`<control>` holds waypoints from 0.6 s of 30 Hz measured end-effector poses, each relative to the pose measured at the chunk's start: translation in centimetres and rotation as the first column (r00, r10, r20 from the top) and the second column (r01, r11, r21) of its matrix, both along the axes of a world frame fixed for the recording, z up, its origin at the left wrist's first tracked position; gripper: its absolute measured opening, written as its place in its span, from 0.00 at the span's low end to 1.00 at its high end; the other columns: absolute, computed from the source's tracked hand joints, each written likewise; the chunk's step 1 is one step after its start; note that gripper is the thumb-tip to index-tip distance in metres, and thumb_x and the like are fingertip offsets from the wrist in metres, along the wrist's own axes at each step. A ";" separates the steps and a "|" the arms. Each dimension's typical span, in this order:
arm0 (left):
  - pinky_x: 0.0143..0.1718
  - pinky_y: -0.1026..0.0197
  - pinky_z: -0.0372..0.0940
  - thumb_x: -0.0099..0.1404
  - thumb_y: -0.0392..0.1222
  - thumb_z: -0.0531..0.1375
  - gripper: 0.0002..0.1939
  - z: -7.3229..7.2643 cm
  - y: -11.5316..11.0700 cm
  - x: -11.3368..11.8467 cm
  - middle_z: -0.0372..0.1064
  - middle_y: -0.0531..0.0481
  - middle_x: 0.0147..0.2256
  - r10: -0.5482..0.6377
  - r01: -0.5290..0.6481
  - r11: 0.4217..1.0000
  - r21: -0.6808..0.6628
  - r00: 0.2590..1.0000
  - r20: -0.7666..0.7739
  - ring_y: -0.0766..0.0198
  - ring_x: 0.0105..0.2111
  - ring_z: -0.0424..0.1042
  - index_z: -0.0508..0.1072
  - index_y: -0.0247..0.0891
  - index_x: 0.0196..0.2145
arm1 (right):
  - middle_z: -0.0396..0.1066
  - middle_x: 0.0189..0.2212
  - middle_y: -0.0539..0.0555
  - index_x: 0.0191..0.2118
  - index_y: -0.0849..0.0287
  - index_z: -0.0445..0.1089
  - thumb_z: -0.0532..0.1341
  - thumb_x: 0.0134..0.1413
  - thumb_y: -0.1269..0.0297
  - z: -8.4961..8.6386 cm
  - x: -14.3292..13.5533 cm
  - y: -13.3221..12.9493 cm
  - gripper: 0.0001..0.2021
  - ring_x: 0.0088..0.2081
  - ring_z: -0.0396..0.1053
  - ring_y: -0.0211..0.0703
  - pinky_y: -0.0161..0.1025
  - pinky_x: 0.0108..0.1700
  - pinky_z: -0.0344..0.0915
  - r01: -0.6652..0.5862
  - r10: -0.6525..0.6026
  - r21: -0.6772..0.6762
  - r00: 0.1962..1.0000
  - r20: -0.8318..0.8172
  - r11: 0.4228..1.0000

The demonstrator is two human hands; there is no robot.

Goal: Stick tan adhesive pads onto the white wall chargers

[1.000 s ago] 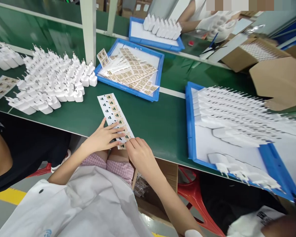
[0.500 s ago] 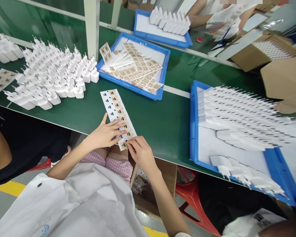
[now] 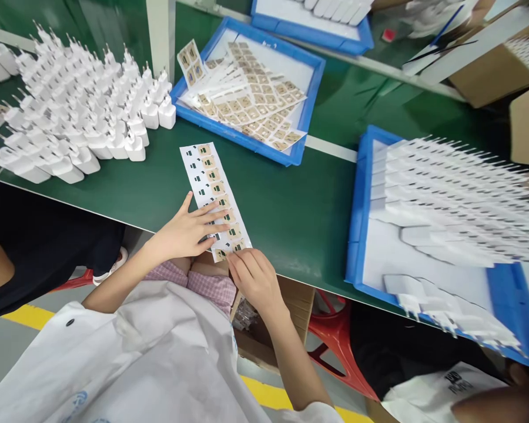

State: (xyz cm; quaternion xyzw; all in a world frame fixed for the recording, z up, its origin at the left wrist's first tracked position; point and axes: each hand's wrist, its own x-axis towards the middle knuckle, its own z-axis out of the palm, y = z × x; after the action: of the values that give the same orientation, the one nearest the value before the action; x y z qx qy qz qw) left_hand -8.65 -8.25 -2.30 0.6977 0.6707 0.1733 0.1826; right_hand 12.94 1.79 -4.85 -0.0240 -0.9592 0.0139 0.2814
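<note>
A white sticker sheet [image 3: 199,176] with tan labels along its right side lies on the green table, its lower end reaching past the front edge. My left hand [image 3: 187,232] rests on the sheet's lower half, fingers spread flat and holding nothing. At the sheet's lower right corner, my right hand [image 3: 255,279] is closed in a pinch; whatever is between its fingertips is too small to make out. Beyond the sheet, a blue tray [image 3: 247,140] holds a loose pile of similar sticker sheets [image 3: 264,106].
Many white plug adapters [image 3: 88,111] stand at the left. A blue tray [image 3: 355,217] with rows of adapters sits at the right. Behind is another blue tray [image 3: 308,38]. Cardboard boxes [image 3: 489,73] stand at the back right. People sit on both sides.
The view has shifted, so the trays and adapters appear displaced. My left hand stays spread on the sheet, and my right hand keeps its pinch at the lower corner.
</note>
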 end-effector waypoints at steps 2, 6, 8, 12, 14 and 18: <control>0.71 0.18 0.25 0.75 0.39 0.53 0.23 0.0 0.1 0.0 0.58 0.44 0.72 -0.003 0.003 1.000 -0.014 1.000 0.007 0.42 0.74 0.53 0.73 0.45 0.64 | 0.75 0.31 0.56 0.40 0.58 0.74 0.60 0.65 0.78 0.9 0.4 -0.4 0.09 0.36 0.69 0.47 0.43 0.38 0.70 -0.016 0.015 0.021 1.000 0.018 1.000; 0.70 0.16 0.28 0.73 0.35 0.53 0.26 0.3 0.7 0.0 0.59 0.47 0.71 -0.005 0.005 0.998 -0.056 1.000 0.003 0.42 0.75 0.52 0.71 0.47 0.65 | 0.75 0.31 0.56 0.42 0.57 0.73 0.61 0.64 0.78 3.0 1.6 -1.0 0.08 0.33 0.69 0.47 0.44 0.36 0.70 -0.035 0.040 -0.077 0.997 0.065 0.996; 0.71 0.16 0.32 0.73 0.34 0.52 0.27 0.5 1.0 -0.3 0.58 0.48 0.72 -0.017 0.017 0.998 -0.063 1.000 -0.001 0.43 0.75 0.51 0.70 0.49 0.66 | 0.74 0.30 0.54 0.41 0.56 0.72 0.63 0.63 0.78 3.6 2.2 -1.1 0.08 0.33 0.70 0.45 0.43 0.35 0.71 -0.058 0.063 -0.249 0.998 0.014 0.967; 0.72 0.22 0.47 0.74 0.34 0.51 0.24 1.3 0.2 -2.7 0.64 0.46 0.69 0.089 -0.083 0.995 0.063 0.990 -0.109 0.43 0.74 0.53 0.73 0.46 0.63 | 0.74 0.29 0.51 0.37 0.53 0.74 0.65 0.61 0.77 3.4 3.2 -0.9 0.09 0.30 0.71 0.42 0.40 0.30 0.69 -0.005 -0.129 -0.692 0.982 -0.141 0.722; 0.72 0.23 0.48 0.72 0.30 0.52 0.25 2.0 -0.9 -5.0 0.67 0.42 0.68 0.282 -0.247 0.953 0.178 0.935 -0.215 0.40 0.74 0.52 0.75 0.42 0.61 | 0.73 0.28 0.52 0.33 0.52 0.75 0.66 0.60 0.73 2.7 3.2 -0.9 0.07 0.29 0.71 0.43 0.39 0.28 0.67 0.004 -0.273 -0.856 0.948 -0.161 0.518; 0.75 0.25 0.36 0.68 0.26 0.54 0.26 2.9 -3.0 -10.7 0.65 0.45 0.67 0.455 -0.383 0.882 0.274 0.842 -0.290 0.42 0.75 0.50 0.75 0.45 0.58 | 0.69 0.23 0.50 0.27 0.54 0.76 0.70 0.56 0.62 1.5 2.0 -1.2 0.08 0.26 0.70 0.43 0.38 0.26 0.67 -0.095 -0.338 -0.986 0.931 -0.137 0.139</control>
State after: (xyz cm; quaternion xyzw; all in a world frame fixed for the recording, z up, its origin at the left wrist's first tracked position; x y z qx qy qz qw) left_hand -19.34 -11.27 0.64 0.5676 0.8074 0.1519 -0.0537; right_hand 14.92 0.61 -3.32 -0.2778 -0.6483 0.6152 0.3522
